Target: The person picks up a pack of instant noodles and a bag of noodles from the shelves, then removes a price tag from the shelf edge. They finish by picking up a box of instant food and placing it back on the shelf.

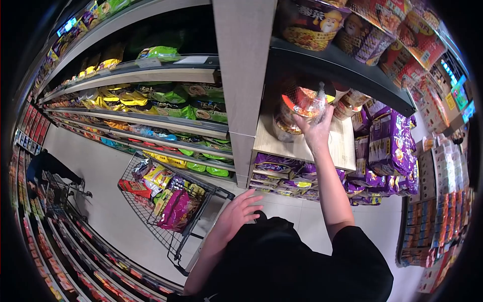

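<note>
My right hand (318, 128) is wrapped round a clear-wrapped noodle tub (308, 103) with a red and orange label, over a light wooden shelf (339, 146). Just beneath and left of it stands another tub (285, 126), and more cups (349, 104) are behind to the right. My left hand (236, 214) is held low, near the handle end of a wire shopping cart (188, 239), with its fingers apart and nothing in it. Colourful packets (178, 207) lie in the cart, among them a large magenta bag.
A grey upright post (243, 60) parts the tub shelf from long shelves of green and yellow bags (171, 100). Purple packs (390, 143) are stacked at the right. Large noodle buckets (312, 25) stand overhead. A person (48, 168) with a cart is at far left.
</note>
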`<control>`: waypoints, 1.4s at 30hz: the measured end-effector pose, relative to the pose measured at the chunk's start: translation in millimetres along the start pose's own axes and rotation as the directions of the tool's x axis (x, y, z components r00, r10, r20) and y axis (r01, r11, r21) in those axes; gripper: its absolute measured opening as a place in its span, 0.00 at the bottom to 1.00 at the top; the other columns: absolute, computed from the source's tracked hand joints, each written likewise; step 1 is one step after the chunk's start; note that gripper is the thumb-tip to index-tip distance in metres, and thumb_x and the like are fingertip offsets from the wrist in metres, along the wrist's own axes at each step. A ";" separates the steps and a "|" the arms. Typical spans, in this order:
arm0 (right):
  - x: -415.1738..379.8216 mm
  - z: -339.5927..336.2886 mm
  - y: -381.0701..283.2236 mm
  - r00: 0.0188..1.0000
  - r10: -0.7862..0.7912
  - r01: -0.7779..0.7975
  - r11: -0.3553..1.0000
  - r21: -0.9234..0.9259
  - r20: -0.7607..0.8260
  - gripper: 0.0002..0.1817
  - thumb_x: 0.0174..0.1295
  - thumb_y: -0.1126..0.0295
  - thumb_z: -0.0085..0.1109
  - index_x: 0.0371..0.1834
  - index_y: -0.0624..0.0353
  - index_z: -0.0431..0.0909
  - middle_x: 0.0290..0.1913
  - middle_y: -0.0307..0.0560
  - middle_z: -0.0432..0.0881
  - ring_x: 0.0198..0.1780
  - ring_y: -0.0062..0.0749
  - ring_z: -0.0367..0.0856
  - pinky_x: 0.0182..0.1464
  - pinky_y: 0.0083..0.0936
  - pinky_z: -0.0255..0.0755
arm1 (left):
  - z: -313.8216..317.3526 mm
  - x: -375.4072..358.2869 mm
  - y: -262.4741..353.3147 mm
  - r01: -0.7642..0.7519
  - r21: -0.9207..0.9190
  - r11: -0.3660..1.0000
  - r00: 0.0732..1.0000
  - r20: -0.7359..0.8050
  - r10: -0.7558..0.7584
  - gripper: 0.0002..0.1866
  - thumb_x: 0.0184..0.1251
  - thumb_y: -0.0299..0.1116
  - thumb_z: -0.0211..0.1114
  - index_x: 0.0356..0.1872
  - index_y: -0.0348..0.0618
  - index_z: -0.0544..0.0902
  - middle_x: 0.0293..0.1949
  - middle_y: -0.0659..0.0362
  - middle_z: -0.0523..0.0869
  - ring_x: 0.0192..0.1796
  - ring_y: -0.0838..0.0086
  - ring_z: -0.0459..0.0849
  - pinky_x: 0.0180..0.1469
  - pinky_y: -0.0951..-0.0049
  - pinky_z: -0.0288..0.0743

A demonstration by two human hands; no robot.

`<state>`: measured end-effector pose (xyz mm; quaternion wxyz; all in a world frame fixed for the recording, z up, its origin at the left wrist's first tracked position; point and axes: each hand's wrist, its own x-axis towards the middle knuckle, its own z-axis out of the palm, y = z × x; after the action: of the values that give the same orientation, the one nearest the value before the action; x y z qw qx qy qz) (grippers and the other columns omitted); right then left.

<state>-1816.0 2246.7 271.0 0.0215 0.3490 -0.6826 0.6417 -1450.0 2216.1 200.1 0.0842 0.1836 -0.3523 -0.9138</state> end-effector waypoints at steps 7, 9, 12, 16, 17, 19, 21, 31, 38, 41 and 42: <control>12.5 13.8 16.2 0.987 0.102 -0.130 0.960 -0.247 -0.122 0.54 0.55 0.53 0.89 0.75 0.69 0.62 0.67 0.62 0.79 0.68 0.48 0.79 0.72 0.42 0.73 | -52.6 -46.7 -13.8 -0.123 -0.073 0.990 0.986 -0.126 0.113 0.34 0.90 0.52 0.46 0.83 0.37 0.64 0.73 0.44 0.80 0.69 0.60 0.82 0.71 0.57 0.76; 0.7 15.5 29.2 0.994 0.106 -0.109 0.989 -0.097 -0.037 0.58 0.55 0.56 0.89 0.78 0.71 0.57 0.69 0.63 0.76 0.71 0.49 0.77 0.74 0.43 0.71 | -66.4 -57.2 -19.5 -0.195 -0.050 0.979 0.956 -0.231 0.179 0.33 0.90 0.51 0.48 0.82 0.37 0.66 0.71 0.45 0.82 0.66 0.60 0.84 0.69 0.59 0.78; -26.3 25.2 35.2 0.999 -0.049 0.049 0.968 -0.248 0.007 0.57 0.54 0.58 0.89 0.78 0.69 0.56 0.72 0.64 0.72 0.73 0.49 0.74 0.76 0.43 0.69 | -85.2 -71.9 -32.2 -0.268 -0.104 0.958 0.930 -0.288 0.229 0.32 0.91 0.50 0.46 0.83 0.38 0.66 0.70 0.46 0.81 0.65 0.61 0.84 0.67 0.60 0.78; -37.2 30.9 20.0 0.999 -0.042 0.044 0.949 -0.313 0.012 0.57 0.56 0.63 0.88 0.79 0.68 0.53 0.74 0.65 0.69 0.74 0.48 0.73 0.75 0.41 0.72 | -99.0 -83.2 -43.7 -0.271 -0.145 0.952 0.911 -0.356 0.205 0.32 0.90 0.49 0.50 0.81 0.36 0.66 0.66 0.46 0.84 0.62 0.60 0.87 0.63 0.60 0.82; -39.4 36.6 17.8 1.000 0.022 -0.022 0.992 -0.124 0.000 0.55 0.58 0.65 0.88 0.78 0.69 0.54 0.70 0.65 0.74 0.68 0.47 0.80 0.67 0.39 0.78 | -101.6 -84.8 -45.9 -0.260 -0.130 0.957 0.914 -0.353 0.200 0.32 0.90 0.49 0.50 0.81 0.36 0.66 0.66 0.46 0.84 0.62 0.60 0.87 0.63 0.60 0.82; -30.3 38.5 32.9 0.997 0.075 -0.072 0.985 -0.157 0.008 0.55 0.58 0.66 0.88 0.78 0.69 0.54 0.66 0.64 0.77 0.64 0.45 0.83 0.64 0.38 0.80 | -100.9 -84.4 -47.4 -0.228 -0.078 0.971 0.900 -0.398 0.179 0.32 0.89 0.48 0.53 0.81 0.36 0.66 0.66 0.46 0.84 0.62 0.60 0.87 0.63 0.60 0.82; -16.1 41.4 79.2 0.989 0.127 -0.113 0.978 -0.174 0.073 0.55 0.61 0.62 0.86 0.79 0.68 0.52 0.60 0.66 0.83 0.58 0.48 0.87 0.62 0.37 0.81 | -96.4 -83.9 -43.8 -0.205 -0.068 0.976 0.899 -0.407 0.161 0.32 0.88 0.48 0.55 0.80 0.36 0.66 0.66 0.46 0.83 0.62 0.62 0.87 0.64 0.61 0.81; 72.0 91.1 151.3 0.987 -0.162 0.119 0.796 -0.594 -0.019 0.65 0.64 0.51 0.75 0.90 0.59 0.32 0.79 0.82 0.66 0.73 0.76 0.75 0.71 0.53 0.74 | -58.5 -55.1 -44.8 -0.083 0.043 0.996 0.944 -0.318 0.092 0.29 0.89 0.48 0.55 0.78 0.38 0.70 0.68 0.46 0.82 0.63 0.62 0.85 0.67 0.60 0.79; -0.1 32.7 86.7 0.983 -0.182 0.150 0.896 -0.419 -0.036 0.46 0.66 0.65 0.73 0.82 0.73 0.59 0.73 0.77 0.73 0.73 0.72 0.75 0.70 0.50 0.75 | -34.9 -32.5 -54.2 0.021 0.061 0.998 0.942 -0.335 0.001 0.29 0.90 0.47 0.54 0.78 0.37 0.69 0.67 0.46 0.82 0.63 0.62 0.85 0.67 0.60 0.79; -6.9 -5.5 64.1 0.947 -0.123 0.068 0.980 -0.188 -0.296 0.28 0.65 0.65 0.75 0.59 0.72 0.72 0.55 0.68 0.79 0.56 0.66 0.81 0.60 0.51 0.77 | -30.0 -22.4 -58.7 0.028 0.057 0.998 0.933 -0.361 -0.005 0.29 0.90 0.47 0.54 0.78 0.36 0.69 0.67 0.46 0.83 0.63 0.62 0.85 0.68 0.60 0.78; 1.2 -18.6 58.6 0.903 -0.227 0.113 0.945 -0.307 -0.366 0.32 0.65 0.64 0.76 0.65 0.72 0.71 0.56 0.69 0.81 0.56 0.67 0.82 0.60 0.51 0.78 | -27.4 -20.7 -61.0 0.023 0.055 0.998 0.931 -0.365 -0.001 0.29 0.90 0.47 0.54 0.78 0.36 0.69 0.66 0.46 0.83 0.63 0.62 0.85 0.68 0.60 0.78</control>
<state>-1854.3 2258.7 224.3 0.2644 0.2641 -0.7140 0.5921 -1421.7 2250.1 145.9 0.1372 0.3544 -0.3557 -0.8538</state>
